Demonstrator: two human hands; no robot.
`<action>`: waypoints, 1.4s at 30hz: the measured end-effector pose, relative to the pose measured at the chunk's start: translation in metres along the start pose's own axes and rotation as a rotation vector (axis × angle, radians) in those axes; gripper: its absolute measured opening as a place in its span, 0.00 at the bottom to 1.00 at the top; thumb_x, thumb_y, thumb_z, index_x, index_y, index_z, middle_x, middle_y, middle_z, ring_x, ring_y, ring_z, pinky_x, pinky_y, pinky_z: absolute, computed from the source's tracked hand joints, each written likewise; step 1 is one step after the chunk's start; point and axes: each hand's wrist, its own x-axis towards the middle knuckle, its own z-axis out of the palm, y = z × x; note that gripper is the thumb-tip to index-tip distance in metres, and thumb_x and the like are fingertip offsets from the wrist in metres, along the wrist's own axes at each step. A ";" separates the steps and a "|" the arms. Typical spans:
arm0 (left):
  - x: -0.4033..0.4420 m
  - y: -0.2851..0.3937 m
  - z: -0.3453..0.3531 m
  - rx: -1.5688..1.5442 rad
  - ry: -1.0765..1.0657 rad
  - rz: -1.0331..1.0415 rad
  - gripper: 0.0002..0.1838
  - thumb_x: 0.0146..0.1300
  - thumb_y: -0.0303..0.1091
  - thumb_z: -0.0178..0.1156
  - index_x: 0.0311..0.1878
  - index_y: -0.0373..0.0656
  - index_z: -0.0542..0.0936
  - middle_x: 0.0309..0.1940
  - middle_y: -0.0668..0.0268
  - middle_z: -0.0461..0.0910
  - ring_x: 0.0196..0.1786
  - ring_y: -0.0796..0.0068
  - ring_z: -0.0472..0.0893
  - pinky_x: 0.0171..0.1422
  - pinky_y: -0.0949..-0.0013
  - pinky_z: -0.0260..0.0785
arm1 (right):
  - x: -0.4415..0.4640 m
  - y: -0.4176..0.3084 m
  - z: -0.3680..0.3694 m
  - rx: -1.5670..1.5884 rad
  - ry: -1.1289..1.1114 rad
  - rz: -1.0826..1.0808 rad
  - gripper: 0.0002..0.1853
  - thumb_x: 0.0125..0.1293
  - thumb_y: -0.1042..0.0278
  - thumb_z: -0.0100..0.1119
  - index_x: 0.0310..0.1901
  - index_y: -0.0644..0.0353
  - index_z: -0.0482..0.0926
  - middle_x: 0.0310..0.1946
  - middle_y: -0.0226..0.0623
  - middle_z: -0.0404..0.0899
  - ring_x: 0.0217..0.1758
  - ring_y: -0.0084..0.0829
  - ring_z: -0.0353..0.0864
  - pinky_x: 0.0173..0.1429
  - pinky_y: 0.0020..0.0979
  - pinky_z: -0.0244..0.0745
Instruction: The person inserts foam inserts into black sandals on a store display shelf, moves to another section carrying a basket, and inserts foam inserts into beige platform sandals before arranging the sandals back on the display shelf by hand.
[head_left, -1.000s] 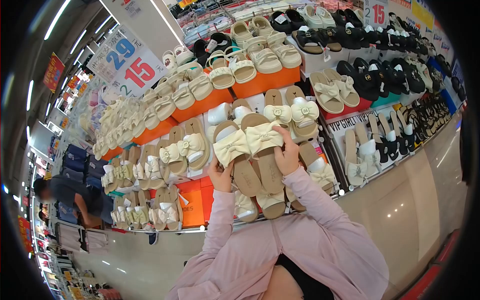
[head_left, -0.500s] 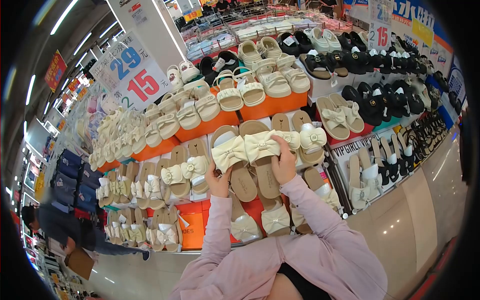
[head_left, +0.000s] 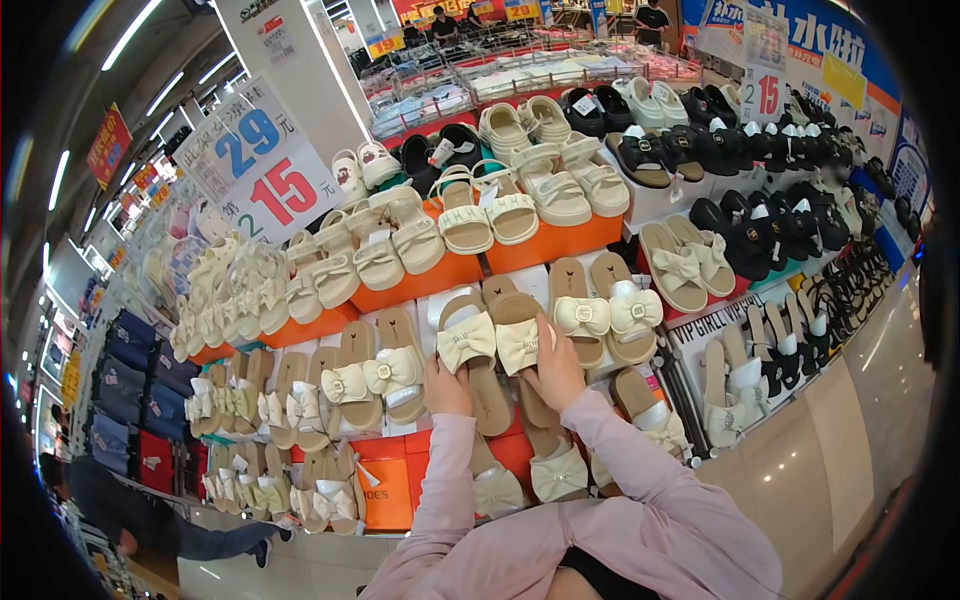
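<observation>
Both my hands hold a pair of cream slide sandals with bow straps, low over the middle tier of a shoe display. My left hand (head_left: 447,387) grips the left sandal (head_left: 466,342) by the side of its bow. My right hand (head_left: 556,366) has its fingers round the outer side of the right sandal (head_left: 516,340), covering part of that bow. The toes point away from me, and the tan soles tilt down toward me. Right beside them stands another cream bow pair (head_left: 581,316); to the left is a similar pair (head_left: 393,370).
Strappy cream sandals (head_left: 465,235) stand on orange boxes behind. Black sandals (head_left: 752,235) fill the right side. More bow slides (head_left: 558,472) sit on the lowest tier near my arms. A price sign (head_left: 262,160) rises at the left. A person in dark clothes (head_left: 120,505) is at lower left.
My hands have lowered the sandal pair away from me toward the display, and the pair now looks smaller. The person at lower left has shifted. My view has tilted slightly up.
</observation>
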 end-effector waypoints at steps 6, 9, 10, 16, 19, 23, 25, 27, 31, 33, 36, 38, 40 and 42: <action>0.009 0.000 -0.009 -0.047 -0.057 -0.005 0.21 0.58 0.37 0.58 0.52 0.35 0.73 0.50 0.49 0.73 0.51 0.49 0.73 0.54 0.55 0.67 | 0.000 -0.031 -0.019 0.022 -0.068 -0.075 0.56 0.38 0.59 0.72 0.69 0.60 0.48 0.63 0.68 0.43 0.67 0.67 0.43 0.67 0.54 0.50; 0.012 -0.003 -0.008 -0.069 -0.088 0.007 0.19 0.57 0.37 0.59 0.50 0.37 0.75 0.47 0.52 0.75 0.50 0.50 0.74 0.52 0.55 0.68 | 0.011 -0.043 -0.027 -0.073 -0.120 -0.077 0.58 0.35 0.54 0.74 0.69 0.54 0.50 0.64 0.69 0.42 0.68 0.66 0.44 0.67 0.54 0.51; 0.013 -0.004 -0.008 -0.091 -0.048 0.054 0.18 0.57 0.37 0.60 0.48 0.37 0.76 0.45 0.52 0.77 0.47 0.49 0.75 0.50 0.55 0.68 | 0.017 -0.041 -0.026 -0.031 -0.100 0.010 0.58 0.34 0.51 0.75 0.68 0.55 0.51 0.64 0.69 0.43 0.67 0.65 0.47 0.66 0.53 0.53; 0.013 -0.003 -0.008 -0.074 -0.053 -0.038 0.16 0.52 0.39 0.64 0.39 0.37 0.78 0.34 0.51 0.79 0.39 0.47 0.77 0.43 0.52 0.70 | 0.033 -0.029 -0.016 0.083 0.120 0.077 0.54 0.31 0.48 0.79 0.61 0.59 0.60 0.61 0.61 0.52 0.62 0.58 0.60 0.64 0.43 0.62; 0.015 -0.015 -0.002 -0.022 -0.087 -0.104 0.16 0.49 0.38 0.66 0.36 0.36 0.79 0.34 0.50 0.79 0.38 0.47 0.77 0.42 0.51 0.70 | 0.037 -0.032 -0.015 0.296 0.162 0.036 0.44 0.35 0.59 0.75 0.59 0.57 0.65 0.61 0.52 0.56 0.63 0.54 0.61 0.63 0.43 0.62; 0.015 -0.023 0.001 -0.131 -0.087 -0.034 0.17 0.48 0.39 0.67 0.36 0.35 0.80 0.34 0.48 0.79 0.37 0.46 0.77 0.41 0.51 0.69 | 0.055 -0.026 -0.021 0.373 0.199 -0.025 0.41 0.37 0.64 0.72 0.59 0.55 0.66 0.61 0.48 0.59 0.63 0.50 0.61 0.63 0.43 0.63; 0.013 -0.018 -0.003 -0.253 -0.061 -0.029 0.20 0.48 0.35 0.67 0.42 0.34 0.79 0.36 0.47 0.79 0.39 0.47 0.78 0.42 0.55 0.70 | 0.056 -0.018 -0.013 0.001 0.009 -0.097 0.40 0.39 0.64 0.71 0.59 0.50 0.66 0.60 0.46 0.61 0.63 0.52 0.61 0.61 0.45 0.64; 0.012 -0.018 0.003 -0.402 0.022 -0.016 0.23 0.48 0.31 0.67 0.48 0.35 0.76 0.38 0.47 0.80 0.41 0.52 0.80 0.44 0.59 0.71 | 0.053 -0.016 -0.006 -0.087 -0.016 -0.077 0.39 0.40 0.64 0.71 0.59 0.47 0.66 0.61 0.45 0.61 0.63 0.54 0.60 0.60 0.47 0.65; 0.010 -0.021 0.004 -0.732 0.079 -0.045 0.39 0.46 0.20 0.65 0.65 0.39 0.62 0.44 0.52 0.80 0.49 0.65 0.80 0.51 0.67 0.71 | 0.038 -0.018 0.003 -0.249 0.005 -0.073 0.39 0.41 0.63 0.71 0.59 0.43 0.67 0.62 0.42 0.59 0.63 0.60 0.58 0.56 0.54 0.65; 0.016 -0.030 -0.014 -0.825 -0.097 -0.064 0.44 0.45 0.18 0.66 0.67 0.38 0.56 0.51 0.55 0.76 0.50 0.67 0.79 0.54 0.69 0.71 | 0.032 -0.020 0.004 -0.256 0.008 -0.070 0.38 0.41 0.64 0.71 0.59 0.43 0.67 0.64 0.42 0.57 0.63 0.61 0.57 0.56 0.55 0.65; 0.017 -0.020 -0.061 -1.137 -0.588 -0.021 0.51 0.36 0.21 0.72 0.68 0.42 0.57 0.57 0.51 0.69 0.60 0.59 0.71 0.62 0.63 0.65 | 0.032 -0.021 0.002 -0.269 0.047 -0.111 0.37 0.42 0.66 0.69 0.59 0.44 0.67 0.63 0.43 0.59 0.62 0.62 0.58 0.55 0.55 0.65; 0.018 0.005 -0.074 -0.773 -0.446 0.192 0.54 0.32 0.22 0.72 0.68 0.43 0.57 0.59 0.48 0.66 0.63 0.54 0.66 0.64 0.59 0.62 | 0.034 -0.021 0.004 -0.271 0.063 -0.109 0.37 0.42 0.66 0.69 0.58 0.44 0.68 0.63 0.43 0.59 0.61 0.62 0.59 0.55 0.55 0.65; 0.003 0.025 -0.064 -0.344 -0.284 0.297 0.53 0.26 0.24 0.71 0.66 0.49 0.63 0.61 0.45 0.61 0.66 0.42 0.57 0.69 0.52 0.53 | 0.034 -0.020 0.010 -0.300 0.105 -0.106 0.35 0.43 0.65 0.68 0.57 0.44 0.69 0.63 0.43 0.59 0.61 0.61 0.59 0.55 0.55 0.66; -0.018 0.028 -0.031 -0.169 -0.088 0.256 0.45 0.32 0.25 0.69 0.63 0.53 0.69 0.65 0.43 0.54 0.67 0.40 0.56 0.69 0.51 0.53 | 0.034 -0.019 0.011 -0.295 0.102 -0.111 0.35 0.42 0.65 0.68 0.57 0.44 0.69 0.63 0.43 0.59 0.61 0.61 0.59 0.55 0.55 0.66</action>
